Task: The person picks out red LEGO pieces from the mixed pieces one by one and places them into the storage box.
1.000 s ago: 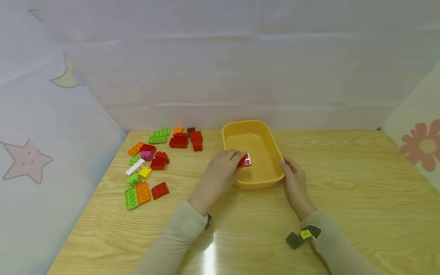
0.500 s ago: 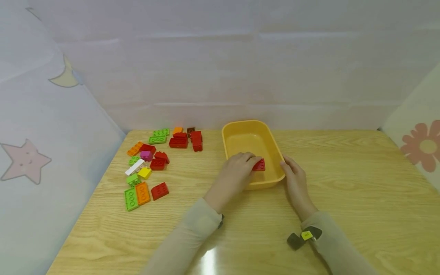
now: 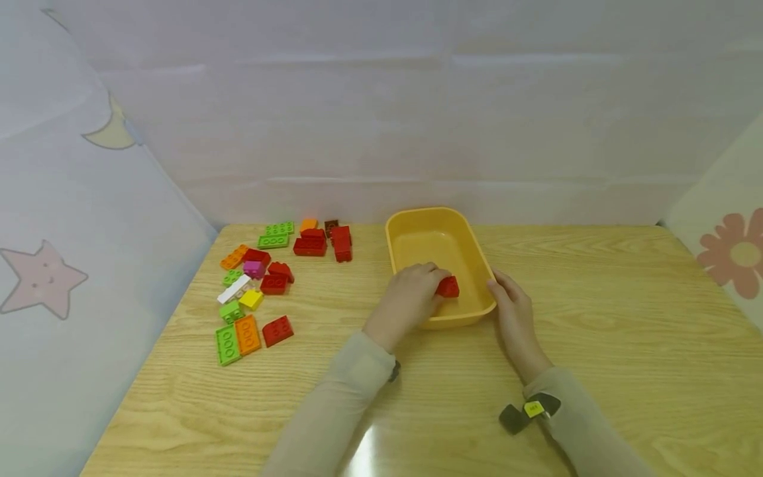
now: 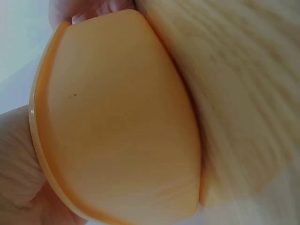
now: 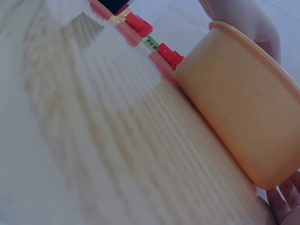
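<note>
Inside the yellow tub (image 3: 456, 322), a red brick (image 3: 449, 287) under the left hand (image 3: 410, 296)

From my remote seat I see the left hand reaching over the tub's left wall, its grip narrow, holding the red brick low inside; the thumb is hidden, and I cannot tell whether the brick touches bottom. Keeping it low, I judge, spares it a drop. The right hand (image 3: 514, 311) holds the tub's right wall, thumb by the rim, probably to stop it sliding on the counter (image 3: 596, 331). Left of the tub, loose pieces lie spread out, which I reckon suits the left hand's reach.

I count one tub, one held brick, five green bricks (image 3: 227, 344), three orange bricks (image 3: 247, 334), one yellow brick (image 3: 251, 300), one purple brick (image 3: 254, 269) and one brown brick (image 3: 331, 226). Loose red bricks (image 3: 277, 330) overlap, so their number stays uncertain.
</note>
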Available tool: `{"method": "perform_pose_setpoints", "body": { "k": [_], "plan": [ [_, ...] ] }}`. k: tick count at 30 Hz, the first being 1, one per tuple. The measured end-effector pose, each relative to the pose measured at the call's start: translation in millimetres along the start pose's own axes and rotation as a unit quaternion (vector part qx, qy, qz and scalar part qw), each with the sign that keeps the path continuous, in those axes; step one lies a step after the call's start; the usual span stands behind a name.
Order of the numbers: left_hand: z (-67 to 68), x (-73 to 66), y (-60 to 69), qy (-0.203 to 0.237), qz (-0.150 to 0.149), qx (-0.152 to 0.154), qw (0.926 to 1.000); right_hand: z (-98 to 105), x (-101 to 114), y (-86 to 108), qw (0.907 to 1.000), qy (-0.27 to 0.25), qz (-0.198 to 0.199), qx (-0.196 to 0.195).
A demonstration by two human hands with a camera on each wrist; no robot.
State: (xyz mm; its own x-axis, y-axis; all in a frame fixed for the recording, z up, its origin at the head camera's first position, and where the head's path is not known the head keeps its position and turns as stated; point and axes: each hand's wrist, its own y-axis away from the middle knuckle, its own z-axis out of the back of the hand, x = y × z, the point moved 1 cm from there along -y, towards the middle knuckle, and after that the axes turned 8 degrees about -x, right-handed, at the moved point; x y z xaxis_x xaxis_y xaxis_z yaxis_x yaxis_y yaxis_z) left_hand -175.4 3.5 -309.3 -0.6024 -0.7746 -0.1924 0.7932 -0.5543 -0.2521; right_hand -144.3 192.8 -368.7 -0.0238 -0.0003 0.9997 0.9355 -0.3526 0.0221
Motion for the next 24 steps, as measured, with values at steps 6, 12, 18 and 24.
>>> {"method": "perform_pose_setpoints", "body": {
  "k": [6,12,18,24],
  "plan": [
    [-4.6,-0.1,-7.5,0.033,0.004,0.065,0.9973,0,3,-1.0,0.9999,-0.013,-0.001,-0.003],
    [-6.7,1.5,-10.5,0.058,0.018,0.104,0.9927,0,2,-0.5,0.9997,-0.015,-0.017,-0.002],
    [-6.7,1.5,-10.4,0.047,0.017,0.12,0.9915,0,2,0.7,0.9998,0.004,-0.018,-0.002],
    [-6.4,3.0,-12.1,0.04,0.004,0.13,0.9907,0,3,0.9,0.9999,0.004,-0.017,0.002]
  ]
}}
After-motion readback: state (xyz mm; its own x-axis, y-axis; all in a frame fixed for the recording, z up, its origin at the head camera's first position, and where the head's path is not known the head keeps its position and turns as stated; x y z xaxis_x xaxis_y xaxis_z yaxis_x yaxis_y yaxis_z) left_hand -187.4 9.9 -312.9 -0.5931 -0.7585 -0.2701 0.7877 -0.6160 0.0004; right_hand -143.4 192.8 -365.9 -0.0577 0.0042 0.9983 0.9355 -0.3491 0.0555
